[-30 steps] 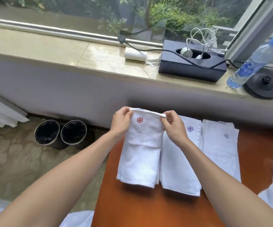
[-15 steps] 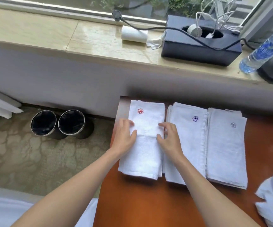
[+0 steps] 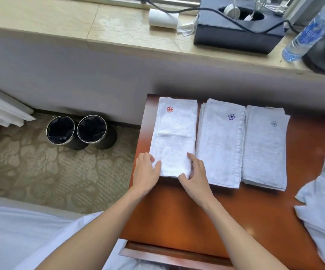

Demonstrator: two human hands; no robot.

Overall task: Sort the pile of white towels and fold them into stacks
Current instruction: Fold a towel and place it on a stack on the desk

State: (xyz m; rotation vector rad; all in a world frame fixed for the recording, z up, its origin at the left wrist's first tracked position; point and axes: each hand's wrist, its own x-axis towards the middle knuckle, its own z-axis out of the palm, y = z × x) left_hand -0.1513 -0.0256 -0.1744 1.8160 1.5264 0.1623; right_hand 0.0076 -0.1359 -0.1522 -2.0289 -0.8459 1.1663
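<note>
With the left hand [image 3: 147, 172] and right hand [image 3: 194, 176] laid loosely open, gripping nothing, against the near corners of the folded white terry towel with the red flower [image 3: 174, 141] at the left edge of the glossy red-brown wooden table [image 3: 177, 211], an uneven push could skew it or slide it off.

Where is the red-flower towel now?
Head view: the red-flower towel lies at the table's left end, beside the purple-flower stack, left hand and right hand touching its near end.

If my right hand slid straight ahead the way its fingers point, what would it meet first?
The right hand touches the red-flower towel; further on, probably that towel's raised fold, though depth is unclear.
</note>
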